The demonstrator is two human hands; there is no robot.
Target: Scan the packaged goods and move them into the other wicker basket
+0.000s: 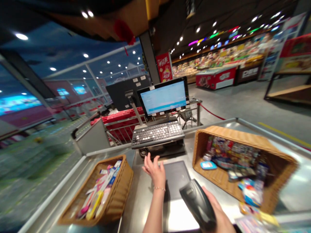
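My left hand (155,171) is raised with its fingers apart, holding nothing, above the steel checkout counter (143,207) and next to a dark flat scanner pad (176,178). A thin bracelet circles that wrist. My right hand (215,207) is at the lower right, shut on a black handheld barcode scanner (198,204). To the left sits a wicker basket (123,184) of slim pink, white and yellow packages. A larger wicker basket (213,137) stands to the right, filled with colourful packets, and is partly blurred.
A POS monitor (163,97) and a grey keyboard (157,134) stand at the far end of the counter, with red-topped metal railings to their left. Beyond lie a red rope barrier, a red freezer chest, and stocked supermarket shelves. Steel rails edge the counter.
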